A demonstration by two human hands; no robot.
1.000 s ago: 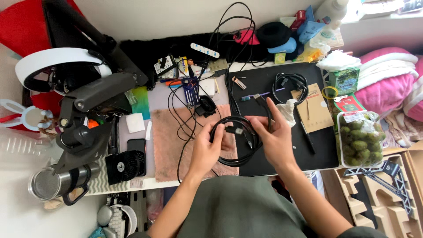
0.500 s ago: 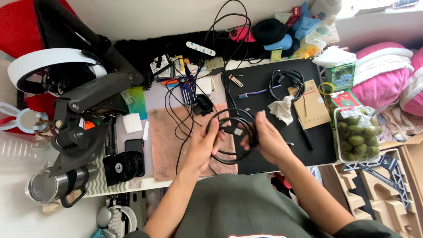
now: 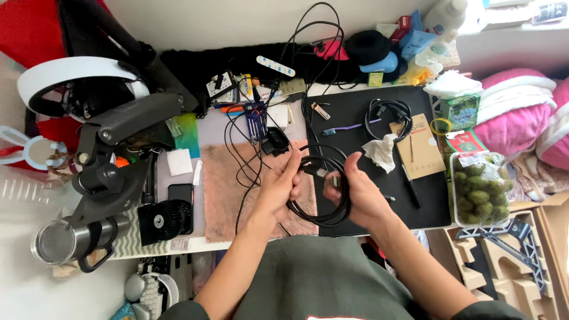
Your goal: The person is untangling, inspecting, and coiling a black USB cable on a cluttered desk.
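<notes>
Coiled black cable [image 3: 317, 201] held above worktop [image 3: 178, 237], over black mat [image 3: 355, 118]. Left hand [image 3: 277, 188] and right hand [image 3: 354, 192] both clamped on loop sides. Likely light, floppy, springy; grip bundled loops, not connector ends.

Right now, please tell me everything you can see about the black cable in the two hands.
The black cable is thin, looks rubber-coated, and is wound into a loose coil of several loops. The left hand grips its left side and the right hand its right side, holding it above the pink mat and the black mat. A small pale plug sits near the right fingers.
</notes>
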